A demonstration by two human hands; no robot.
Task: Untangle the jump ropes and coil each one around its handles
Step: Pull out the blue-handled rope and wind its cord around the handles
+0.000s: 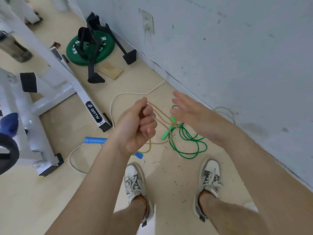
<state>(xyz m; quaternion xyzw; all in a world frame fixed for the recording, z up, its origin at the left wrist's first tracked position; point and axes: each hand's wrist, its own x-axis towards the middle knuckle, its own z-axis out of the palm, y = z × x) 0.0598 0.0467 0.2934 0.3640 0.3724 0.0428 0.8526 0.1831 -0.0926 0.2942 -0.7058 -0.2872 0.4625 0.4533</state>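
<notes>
Up comes the left grip (138, 124), balled into a fist and curled round several strands of the tan rope (160, 114), holding them off the floor (169, 175). The lift looks meant to draw the strands taut so the crossings show. From the fist they slope down and away to the right, into the heart of the tangle just beneath the right grip (186, 108). That right grip is spread, fingers straight, holding nothing. It hovers over the green handles (165, 135), seemingly poised to pick out a strand or a handle. The green rope (191, 157) lies in loose loops on the floor, below and to the right of the fist, its handles sitting where the tan strands cross. Another tan strand drops under the fist towards a blue handle (139, 155). A second blue handle (94, 140) lies to the fist's left, partly hidden by the forearm. Nothing is coiled yet, so this reads as early untangling. The next move likely calls for freeing the green handles, and a hard tug from the fist could tighten the knot.
</notes>
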